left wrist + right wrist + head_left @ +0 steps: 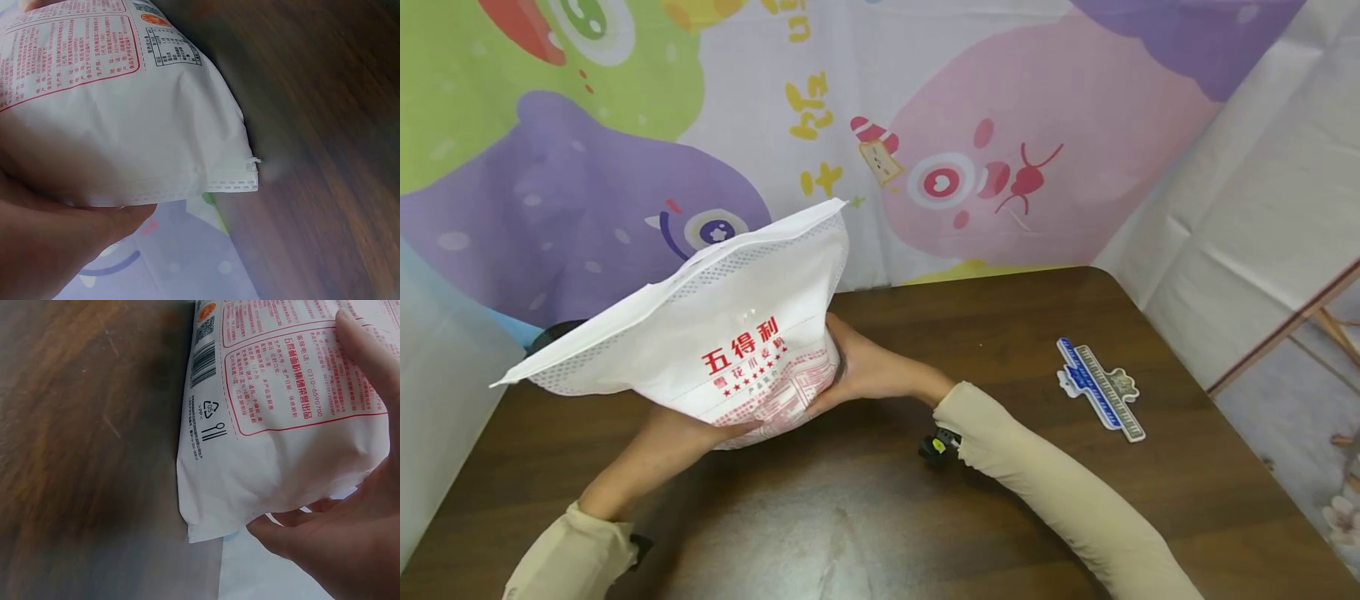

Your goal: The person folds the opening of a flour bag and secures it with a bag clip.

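A white flour bag (pixel 752 308) with red Chinese print is tilted over the table in the head view, its wide flat top seam slanting up to the right. My left hand (pixel 673 442) grips its lower left side, thumb across the printed front. On the lower right side my right hand (pixel 876 367) holds it too, with the thumb on the front and the other fingers mostly hidden behind. A stitched bottom corner of the bag (pixel 231 178) shows beyond the fingers in the left wrist view. In the right wrist view, fingers (pixel 275 537) curl under the bag's bottom edge.
On the right of the brown table (pixel 1000 333) lie flat cut-out pieces (pixel 1101 390), one blue and white, one greyish. A dark object (pixel 553 333) is partly hidden behind the bag. A cartoon-printed cloth (pixel 820 167) hangs along the back edge.
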A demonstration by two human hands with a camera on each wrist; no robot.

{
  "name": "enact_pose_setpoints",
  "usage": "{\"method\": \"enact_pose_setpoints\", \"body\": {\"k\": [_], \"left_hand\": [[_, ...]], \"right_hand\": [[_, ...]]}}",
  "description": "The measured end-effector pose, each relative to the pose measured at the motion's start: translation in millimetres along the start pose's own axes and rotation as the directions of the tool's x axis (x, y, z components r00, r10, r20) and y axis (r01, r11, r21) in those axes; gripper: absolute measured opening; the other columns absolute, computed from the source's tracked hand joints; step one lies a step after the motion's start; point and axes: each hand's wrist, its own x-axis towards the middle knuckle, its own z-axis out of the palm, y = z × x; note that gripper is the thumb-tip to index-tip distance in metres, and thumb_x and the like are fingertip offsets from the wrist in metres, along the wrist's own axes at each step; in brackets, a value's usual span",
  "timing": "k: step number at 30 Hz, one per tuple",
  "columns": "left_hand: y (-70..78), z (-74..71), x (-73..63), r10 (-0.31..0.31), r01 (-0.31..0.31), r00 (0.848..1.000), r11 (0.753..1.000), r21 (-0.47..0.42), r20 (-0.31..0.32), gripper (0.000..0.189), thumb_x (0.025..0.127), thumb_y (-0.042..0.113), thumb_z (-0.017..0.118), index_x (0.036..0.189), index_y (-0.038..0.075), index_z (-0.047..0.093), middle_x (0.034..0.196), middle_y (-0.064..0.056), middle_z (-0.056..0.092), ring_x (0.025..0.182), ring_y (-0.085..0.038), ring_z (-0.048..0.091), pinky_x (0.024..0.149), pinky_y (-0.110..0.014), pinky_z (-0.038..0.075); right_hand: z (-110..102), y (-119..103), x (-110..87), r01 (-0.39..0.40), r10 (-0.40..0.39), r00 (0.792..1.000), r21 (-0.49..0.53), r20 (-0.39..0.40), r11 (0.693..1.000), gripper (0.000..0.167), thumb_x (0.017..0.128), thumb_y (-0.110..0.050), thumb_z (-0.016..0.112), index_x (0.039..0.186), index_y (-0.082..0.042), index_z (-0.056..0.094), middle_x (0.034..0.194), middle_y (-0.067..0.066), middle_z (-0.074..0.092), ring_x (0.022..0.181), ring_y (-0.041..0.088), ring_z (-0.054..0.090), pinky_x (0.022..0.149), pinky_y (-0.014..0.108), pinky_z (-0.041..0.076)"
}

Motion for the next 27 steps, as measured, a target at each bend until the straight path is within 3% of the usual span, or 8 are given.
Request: {"method": "enact_pose_setpoints", "body": {"k": [5, 11, 21, 27], "left_hand": [[0.8, 3.3, -0.1, 0.010, -0.010, 1.000, 1.000, -0.017, 0.018, 0.062, 0.080, 0.020, 0.085, 0.135, 0.014, 0.057, 0.126, 0.003, 0.062, 0.112, 0.001, 0.055, 0.093, -0.012, 0.042], [2.2, 6.3, 0.9, 0.012, -0.011, 0.999, 1.000, -0.025, 0.030, 0.063, 0.080, 0.020, 0.085, 0.135, 0.017, 0.057, 0.127, 0.006, 0.061, 0.113, 0.001, 0.054, 0.094, -0.013, 0.042], [6.1, 12.4, 4.9, -0.008, 0.013, 0.998, 0.998, -0.067, 0.068, 0.065, 0.078, 0.020, 0.086, 0.135, 0.015, 0.056, 0.127, 0.003, 0.062, 0.112, -0.001, 0.056, 0.093, -0.014, 0.045], [6.0, 14.6, 8.4, 0.019, -0.012, 0.996, 0.997, -0.077, 0.084, 0.066, 0.079, 0.021, 0.086, 0.137, 0.021, 0.055, 0.128, 0.007, 0.061, 0.114, -0.003, 0.056, 0.094, -0.016, 0.045]], "right_hand": [[0, -9, -7.7, 0.004, -0.004, 1.000, -0.007, -0.018, 1.000, 0.113, 0.061, -0.009, 0.096, 0.149, -0.015, 0.025, 0.140, 0.003, 0.045, 0.130, 0.013, 0.045, 0.113, 0.032, 0.034], [-1, -29, -17.8, -0.008, 0.008, 0.999, -0.015, -0.044, 1.000, 0.111, 0.061, -0.005, 0.096, 0.148, -0.009, 0.028, 0.140, 0.006, 0.046, 0.131, 0.015, 0.044, 0.114, 0.031, 0.032], [-2, -33, -27.4, 0.016, -0.018, 0.998, -0.033, -0.067, 0.999, 0.112, 0.061, -0.006, 0.096, 0.149, -0.012, 0.027, 0.140, 0.004, 0.046, 0.132, 0.016, 0.044, 0.114, 0.033, 0.033], [-4, -35, -32.1, 0.010, -0.014, 0.997, -0.049, -0.079, 0.999, 0.115, 0.061, -0.007, 0.096, 0.151, -0.012, 0.024, 0.141, 0.003, 0.045, 0.133, 0.017, 0.043, 0.115, 0.034, 0.032]]}}
